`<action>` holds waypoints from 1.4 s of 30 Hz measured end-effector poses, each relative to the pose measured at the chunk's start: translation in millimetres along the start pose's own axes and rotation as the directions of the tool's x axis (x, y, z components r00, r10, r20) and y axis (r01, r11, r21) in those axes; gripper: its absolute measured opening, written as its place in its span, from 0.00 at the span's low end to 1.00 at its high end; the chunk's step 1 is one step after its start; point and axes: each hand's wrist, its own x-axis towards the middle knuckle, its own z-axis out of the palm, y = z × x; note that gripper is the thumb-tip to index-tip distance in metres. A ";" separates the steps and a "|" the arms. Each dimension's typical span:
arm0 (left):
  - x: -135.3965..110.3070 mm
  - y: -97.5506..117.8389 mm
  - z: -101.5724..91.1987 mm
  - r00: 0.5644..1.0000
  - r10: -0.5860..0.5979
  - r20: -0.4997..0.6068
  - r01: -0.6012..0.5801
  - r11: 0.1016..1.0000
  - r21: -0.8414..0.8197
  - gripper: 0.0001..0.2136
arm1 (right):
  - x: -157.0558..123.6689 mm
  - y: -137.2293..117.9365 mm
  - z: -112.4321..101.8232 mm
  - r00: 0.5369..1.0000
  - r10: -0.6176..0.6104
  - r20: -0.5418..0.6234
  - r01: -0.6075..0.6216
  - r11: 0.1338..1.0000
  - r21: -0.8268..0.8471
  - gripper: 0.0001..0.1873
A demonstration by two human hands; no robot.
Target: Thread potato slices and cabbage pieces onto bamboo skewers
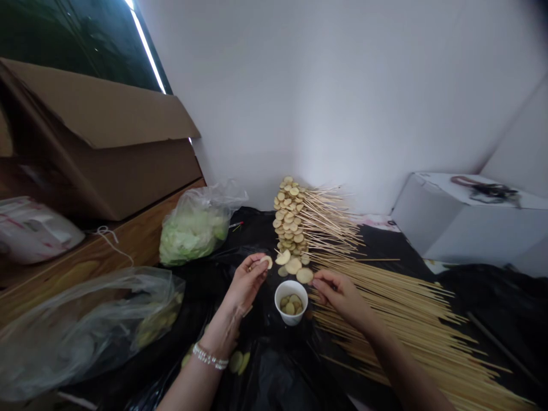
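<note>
My left hand [252, 275] pinches a thin, pale potato slice [267, 262] between thumb and fingertips. Across from it, my right hand [336, 290] is closed at the lower end of a skewer, which its fingers mostly hide. Potato slices [294, 266] sit in a slanting row along that skewer, the lowest one by my right fingertips. Below and between the hands stands a white cup [290, 321] with more slices inside. Just behind is a stack of loaded potato skewers [290, 220], their bare sticks pointing right.
Many bare bamboo skewers [398, 308] lie to the right. At left are a bag of leafy greens [192, 228], a clear plastic bag [89, 325] and a cardboard box [103, 131]. A white box [445, 220] stands at right. Black plastic sheeting [282, 371] covers the work surface.
</note>
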 end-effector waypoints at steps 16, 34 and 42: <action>-1.5 5.7 1.6 0.992 -0.127 0.004 0.125 0.970 -0.208 0.10 | -5.7 -4.9 4.0 0.999 -0.018 0.041 0.024 0.987 -0.158 0.13; -4.6 10.6 4.0 0.999 0.038 -0.026 -0.038 0.999 -0.013 0.13 | -5.3 -3.2 4.2 0.998 -0.053 0.042 0.062 0.965 -0.256 0.14; -6.8 13.3 3.5 0.981 0.190 -0.027 -0.181 0.964 0.196 0.13 | -7.6 -5.8 4.6 0.998 -0.057 0.039 0.067 0.952 -0.300 0.14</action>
